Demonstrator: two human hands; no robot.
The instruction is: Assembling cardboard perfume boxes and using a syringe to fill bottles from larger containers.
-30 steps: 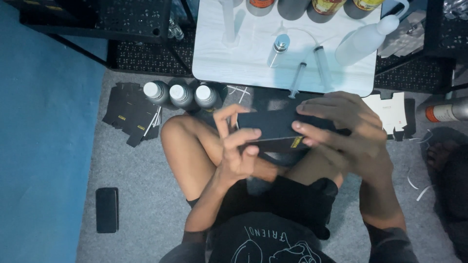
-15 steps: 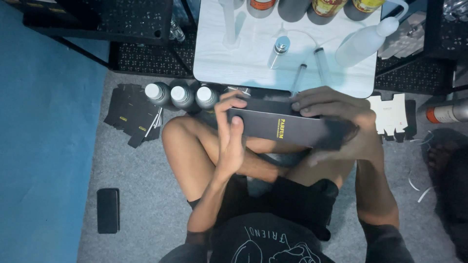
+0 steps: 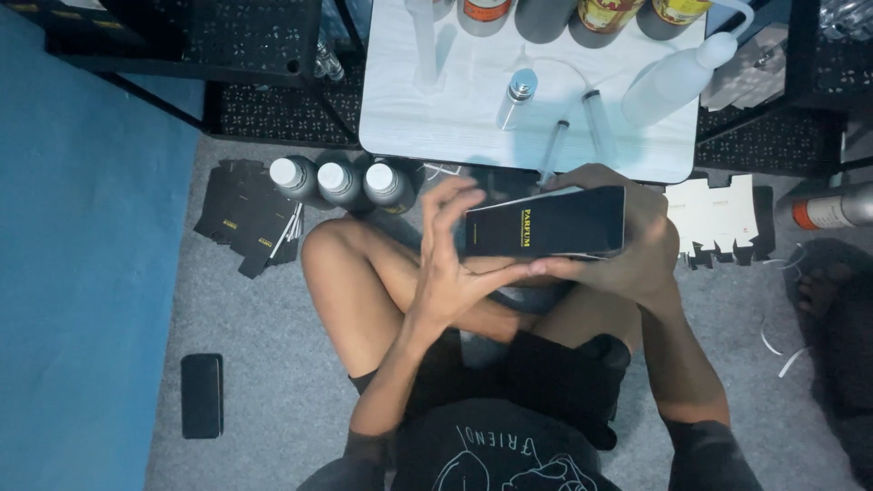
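**While both hands work a slim black box above the lap**

While the person sits cross-legged on the grey carpet [image 3: 245,364], both hands meet on a long black box [image 3: 546,223] with small gold print, held level above the knees and just in front of the white table [image 3: 455,118]. The right hand [image 3: 637,245] wraps around the box's right end from behind and below, fingers closed on it. The left hand [image 3: 450,264] is at the box's left end: its thumb lies under the bottom edge, while its fingers are spread and curled by the end flap, touching it lightly.

On the table lie a small metal-capped vial [image 3: 516,98], two syringes [image 3: 573,136] and a white squeeze bottle [image 3: 668,80]. Three dark white-capped bottles [image 3: 338,182] stand on the floor just beside the table's near edge, next to a pile of flat black box blanks [image 3: 245,214]. A white die-cut card sheet [image 3: 714,214] lies to the right. A black phone [image 3: 201,395] rests near the blue wall [image 3: 82,273].
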